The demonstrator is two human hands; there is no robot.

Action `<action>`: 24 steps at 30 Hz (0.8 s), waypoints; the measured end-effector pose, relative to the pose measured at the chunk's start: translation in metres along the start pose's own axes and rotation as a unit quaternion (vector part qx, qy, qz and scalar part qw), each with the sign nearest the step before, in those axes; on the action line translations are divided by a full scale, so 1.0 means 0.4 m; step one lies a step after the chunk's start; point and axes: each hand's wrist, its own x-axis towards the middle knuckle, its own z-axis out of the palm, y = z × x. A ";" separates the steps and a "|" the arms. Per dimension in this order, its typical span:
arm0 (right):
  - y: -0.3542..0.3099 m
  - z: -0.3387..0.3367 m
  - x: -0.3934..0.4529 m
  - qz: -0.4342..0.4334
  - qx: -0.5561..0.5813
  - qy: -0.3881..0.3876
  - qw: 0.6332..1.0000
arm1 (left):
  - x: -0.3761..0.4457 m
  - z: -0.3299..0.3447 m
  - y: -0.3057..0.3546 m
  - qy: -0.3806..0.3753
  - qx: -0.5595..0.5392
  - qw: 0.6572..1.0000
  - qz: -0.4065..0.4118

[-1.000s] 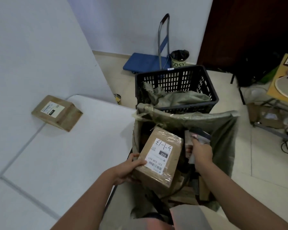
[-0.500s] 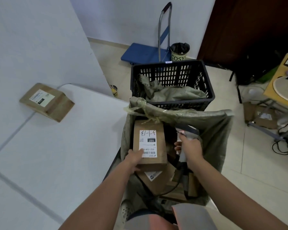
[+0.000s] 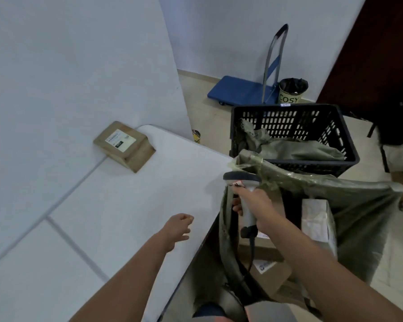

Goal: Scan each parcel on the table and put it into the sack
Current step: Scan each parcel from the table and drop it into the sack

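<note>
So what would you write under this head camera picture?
Right hand holds the scanner above the sack; empty left hand reaches toward the last parcel.

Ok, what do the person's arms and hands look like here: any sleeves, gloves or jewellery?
Both forearms are bare, with no sleeves in view. The left hand and right hand wear no gloves, and no watch, ring or wristband shows. The fingernails are too blurred to judge.

White table: one labelled cardboard parcel lying at its far end against the wall. Left hand hovering empty, fingers loosely curled. Right hand gripping scanner over green sack, which is holding boxes. Black crate standing behind.
</note>
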 end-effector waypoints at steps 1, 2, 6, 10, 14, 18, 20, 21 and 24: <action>-0.010 0.045 0.003 -0.005 -0.004 -0.015 1.000 | 0.008 -0.050 -0.013 0.009 0.003 1.000 -0.001; -0.021 0.090 0.006 -0.014 -0.006 -0.030 0.999 | 0.015 -0.100 -0.024 0.017 0.005 1.000 -0.003; -0.066 0.260 0.030 -0.048 -0.040 -0.061 0.996 | 0.053 -0.282 -0.057 0.052 0.017 0.999 -0.003; -0.115 0.410 0.067 -0.056 -0.077 -0.082 0.992 | 0.126 -0.436 -0.047 0.115 0.122 0.985 0.041; -0.163 0.526 0.121 -0.078 -0.126 -0.079 0.986 | 0.220 -0.548 0.031 0.187 0.263 0.941 0.104; -0.201 0.591 0.163 -0.089 -0.144 -0.060 0.984 | 0.320 -0.627 0.166 0.276 0.357 0.878 0.159; -0.209 0.609 0.182 -0.087 -0.153 -0.047 0.983 | 0.376 -0.655 0.228 0.272 0.389 0.864 0.169; -0.208 0.615 0.191 -0.084 -0.158 -0.042 0.983 | 0.401 -0.665 0.252 0.255 0.407 0.862 0.164; -0.194 0.628 0.212 -0.072 -0.168 -0.034 0.983 | 0.467 -0.685 0.271 0.201 0.440 0.868 0.114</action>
